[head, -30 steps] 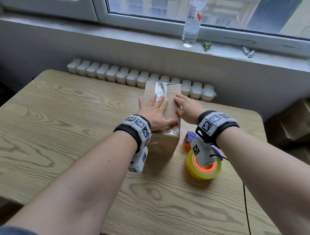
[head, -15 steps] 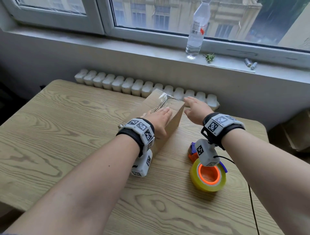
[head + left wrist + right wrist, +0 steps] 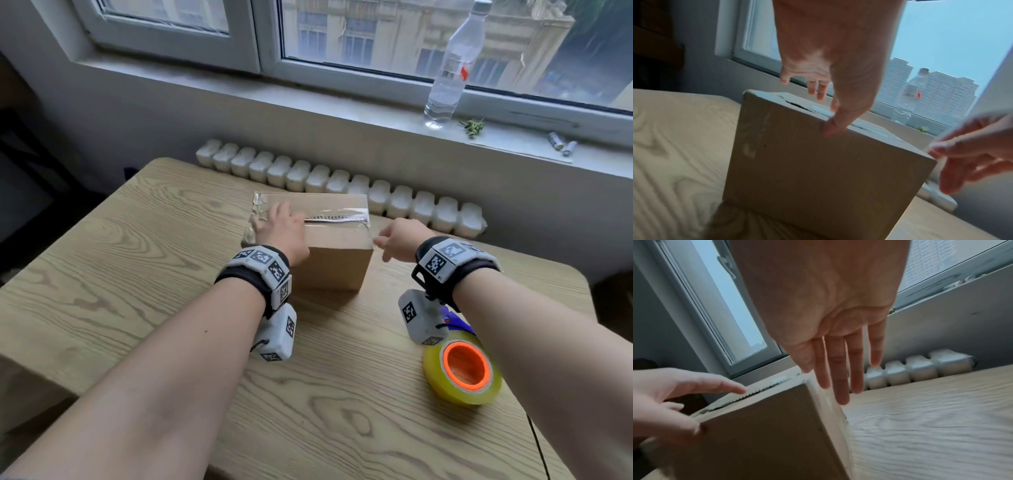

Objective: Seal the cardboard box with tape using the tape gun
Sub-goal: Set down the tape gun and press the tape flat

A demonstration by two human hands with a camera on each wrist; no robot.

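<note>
Both of my hands are at the small brown cardboard box (image 3: 337, 246), which sits lengthways across the pale wood-grain table (image 3: 120, 274) in the head view, its clear shiny tape strip (image 3: 337, 216) running along the top seam. My left hand (image 3: 282, 231) lies flat on the left end of the lid, I judge to pin the box and press the tape down, while my right hand (image 3: 399, 238) hovers just off the right-hand end with fingers loosely spread and holding nothing, placed, I think, to smooth the tape over that edge. Near my right forearm lies the yellow tape roll with an orange core (image 3: 462, 371) on its partly hidden blue tape gun (image 3: 452, 317), set aside within reach because neither hand needs it for pressing. From the left wrist, my left thumb (image 3: 835, 125) hooks the near top edge of the box (image 3: 818, 162) and the straight fingers (image 3: 818, 87) reach over the lid, steadying it; the tape there looks wrinkled. From the right wrist, my right fingers (image 3: 838, 369) hang straight and slightly apart beside the box's end face (image 3: 828, 404); I cannot tell whether they touch it, and the blur hides the tape's end.
</note>
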